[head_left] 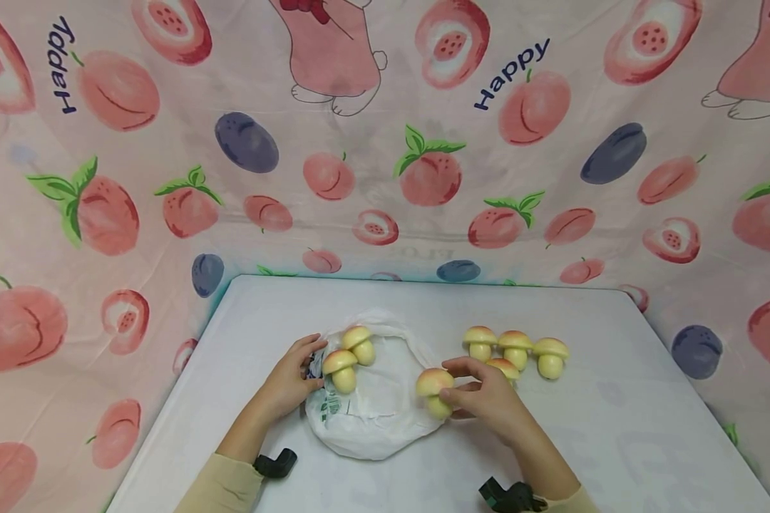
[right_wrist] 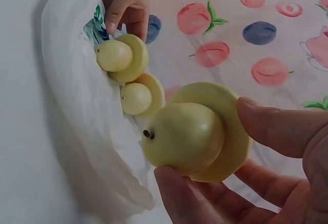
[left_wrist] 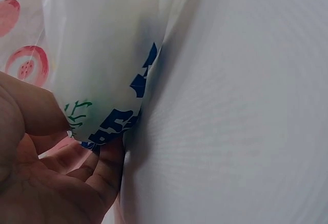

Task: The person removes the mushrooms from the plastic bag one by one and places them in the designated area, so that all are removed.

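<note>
A white plastic bag (head_left: 375, 434) with blue and green print lies spread on the table, its mouth facing up. At its left side my left hand (head_left: 291, 377) grips the printed edge, thumb on one face and fingers behind, as the left wrist view shows of the bag (left_wrist: 107, 80). Two toy mushrooms, one yellow mushroom (head_left: 340, 370) and another mushroom (head_left: 359, 345), lie at the bag's left inside. My right hand (head_left: 488, 399) pinches a third toy mushroom (right_wrist: 184, 137) by its cap and stem, over the bag's right rim.
Several more toy mushrooms (head_left: 515, 348) stand grouped on the white table (head_left: 616, 427), right of the bag and just beyond my right hand. Behind the table hangs a pink fruit-print cloth (head_left: 372, 142). Black wrist mounts (head_left: 276, 463) sit at both cuffs.
</note>
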{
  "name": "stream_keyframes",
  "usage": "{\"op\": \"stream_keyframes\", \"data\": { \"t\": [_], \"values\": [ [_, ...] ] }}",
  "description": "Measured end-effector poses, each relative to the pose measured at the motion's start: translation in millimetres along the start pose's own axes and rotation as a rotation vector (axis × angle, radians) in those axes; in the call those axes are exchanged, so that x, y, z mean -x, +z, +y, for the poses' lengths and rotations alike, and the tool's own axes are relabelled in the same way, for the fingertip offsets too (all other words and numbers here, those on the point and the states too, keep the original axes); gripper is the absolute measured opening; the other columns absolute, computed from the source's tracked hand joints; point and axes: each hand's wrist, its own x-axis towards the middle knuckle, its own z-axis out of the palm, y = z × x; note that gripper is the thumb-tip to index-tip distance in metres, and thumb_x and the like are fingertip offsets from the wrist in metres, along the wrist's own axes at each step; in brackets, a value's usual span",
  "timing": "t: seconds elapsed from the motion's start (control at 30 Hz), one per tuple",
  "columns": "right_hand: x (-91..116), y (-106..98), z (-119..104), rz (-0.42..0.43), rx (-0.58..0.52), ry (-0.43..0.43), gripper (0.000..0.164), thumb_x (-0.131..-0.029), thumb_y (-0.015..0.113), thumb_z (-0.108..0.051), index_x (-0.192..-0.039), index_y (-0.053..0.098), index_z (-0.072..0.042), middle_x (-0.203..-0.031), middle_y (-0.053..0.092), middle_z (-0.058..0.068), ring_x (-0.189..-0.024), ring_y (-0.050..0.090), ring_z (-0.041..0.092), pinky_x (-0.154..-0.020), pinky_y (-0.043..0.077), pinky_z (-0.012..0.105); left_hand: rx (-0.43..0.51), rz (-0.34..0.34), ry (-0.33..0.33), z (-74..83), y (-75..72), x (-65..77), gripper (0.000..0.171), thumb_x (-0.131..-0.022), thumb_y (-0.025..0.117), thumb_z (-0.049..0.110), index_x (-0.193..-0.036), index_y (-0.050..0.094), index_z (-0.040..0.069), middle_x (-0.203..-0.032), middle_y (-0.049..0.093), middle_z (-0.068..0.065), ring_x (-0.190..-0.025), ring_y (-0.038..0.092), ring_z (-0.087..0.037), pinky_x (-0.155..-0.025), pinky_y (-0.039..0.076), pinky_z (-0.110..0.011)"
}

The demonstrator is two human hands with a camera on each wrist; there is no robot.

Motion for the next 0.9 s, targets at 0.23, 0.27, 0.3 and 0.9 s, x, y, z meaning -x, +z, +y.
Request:
{"op": "stream_keyframes", "data": {
  "t": [0.23, 0.27, 0.3, 0.9],
  "values": [
    [7, -14, 3, 0.013, 0.002, -0.004, 0.059, -0.091, 0.085, -0.012, -0.144, 0.062, 0.0, -0.147, 0.06, 0.026, -0.092, 0.077, 0.017, -0.076, 0.069, 0.046, 0.004, -0.002, -0.008, 1.2, -0.5, 0.5, 0.076, -0.091, 0.076, -0.009, -0.16, 0.052, 0.014, -0.177, 0.031, -0.005, -0.154, 0.044, -0.046, -0.12, 0.048, -0.059],
    [8, -17, 4, 0.014, -0.003, -0.007, 0.059, -0.091, 0.084, -0.012, -0.145, 0.062, 0.001, -0.146, 0.059, 0.027, -0.092, 0.077, 0.017, -0.076, 0.069, 0.046, 0.002, -0.001, -0.007, 1.1, -0.4, 0.4, 0.076, -0.091, 0.076, -0.008, -0.16, 0.052, 0.014, -0.177, 0.031, -0.005, -0.154, 0.044, -0.046, -0.12, 0.048, -0.059],
    [9, -19, 4, 0.014, -0.008, -0.009, 0.06, -0.091, 0.084, -0.011, -0.145, 0.061, 0.002, -0.146, 0.058, 0.027, -0.092, 0.077, 0.017, -0.076, 0.069, 0.046, 0.0, 0.0, -0.006, 1.1, -0.4, 0.4, 0.076, -0.091, 0.076, -0.008, -0.16, 0.052, 0.014, -0.177, 0.031, -0.005, -0.154, 0.044, -0.046, -0.12, 0.048, -0.059],
    [30, -72, 8, 0.106, 0.01, -0.033, 0.06, -0.094, 0.083, -0.011, -0.147, 0.059, 0.003, -0.142, 0.058, 0.028, -0.09, 0.077, 0.012, -0.076, 0.069, 0.041, -0.006, 0.001, -0.015, 2.9, -0.7, 1.6, 0.076, -0.092, 0.076, -0.008, -0.16, 0.052, 0.015, -0.177, 0.032, -0.005, -0.152, 0.046, -0.045, -0.119, 0.049, -0.06]
  ]
}}
